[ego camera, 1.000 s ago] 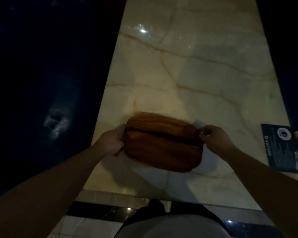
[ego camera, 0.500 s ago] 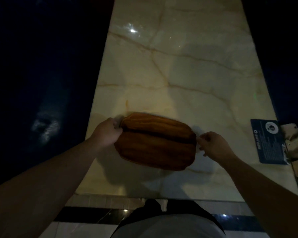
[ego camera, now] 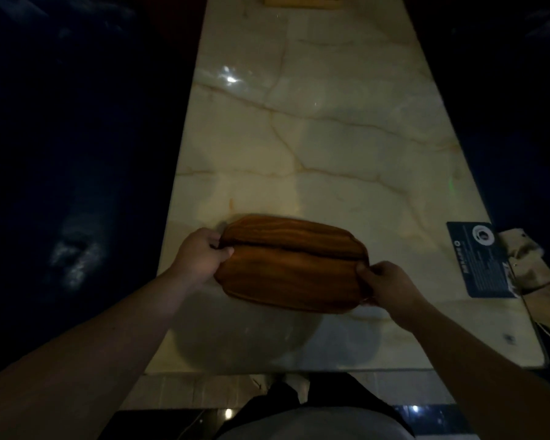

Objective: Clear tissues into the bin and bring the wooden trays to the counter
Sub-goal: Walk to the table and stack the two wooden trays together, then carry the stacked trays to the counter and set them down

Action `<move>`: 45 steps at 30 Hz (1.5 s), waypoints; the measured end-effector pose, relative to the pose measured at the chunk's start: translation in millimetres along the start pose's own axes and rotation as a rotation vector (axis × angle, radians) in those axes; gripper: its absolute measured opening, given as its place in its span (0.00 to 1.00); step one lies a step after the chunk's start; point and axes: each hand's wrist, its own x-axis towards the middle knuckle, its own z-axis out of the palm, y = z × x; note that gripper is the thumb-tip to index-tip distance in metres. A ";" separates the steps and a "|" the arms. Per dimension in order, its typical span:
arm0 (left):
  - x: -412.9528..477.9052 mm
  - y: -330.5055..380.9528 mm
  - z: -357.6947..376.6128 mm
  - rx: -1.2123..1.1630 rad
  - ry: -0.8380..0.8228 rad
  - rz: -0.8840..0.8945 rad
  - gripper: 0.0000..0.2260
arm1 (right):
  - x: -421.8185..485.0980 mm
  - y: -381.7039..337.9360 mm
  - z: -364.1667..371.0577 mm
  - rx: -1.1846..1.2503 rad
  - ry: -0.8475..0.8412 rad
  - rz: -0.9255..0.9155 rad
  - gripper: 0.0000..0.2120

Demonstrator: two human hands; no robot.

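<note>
Wooden tray [ego camera: 291, 265] now lifted off marble table [ego camera: 331, 138], room dark.

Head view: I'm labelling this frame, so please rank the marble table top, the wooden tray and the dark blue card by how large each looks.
1. Marble table top, by far the largest.
2. Wooden tray, held at both ends by the hands; it sits nearer the camera, so its true size is unsure.
3. Dark blue card, the smallest.
</note>
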 end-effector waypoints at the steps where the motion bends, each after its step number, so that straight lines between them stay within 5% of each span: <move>1: -3.5 4.0 -1.6 -0.040 0.020 0.003 0.16 | -2.5 -2.7 -4.4 0.013 -0.006 -0.023 0.17; 11: -49.8 48.5 -46.9 -0.425 0.120 0.069 0.19 | -24.7 -79.7 -49.7 0.070 0.024 -0.325 0.17; 20: -140.0 63.4 -65.6 -0.552 0.418 0.109 0.13 | -37.1 -140.5 -46.1 -0.006 -0.114 -0.619 0.14; 30: -325.0 38.7 -44.9 -0.628 0.999 -0.028 0.06 | -96.4 -168.6 4.8 -0.100 -0.520 -0.802 0.13; 45: -686.6 -59.3 9.6 -0.643 1.751 -0.376 0.09 | -414.2 -78.5 144.4 -0.337 -1.191 -1.090 0.13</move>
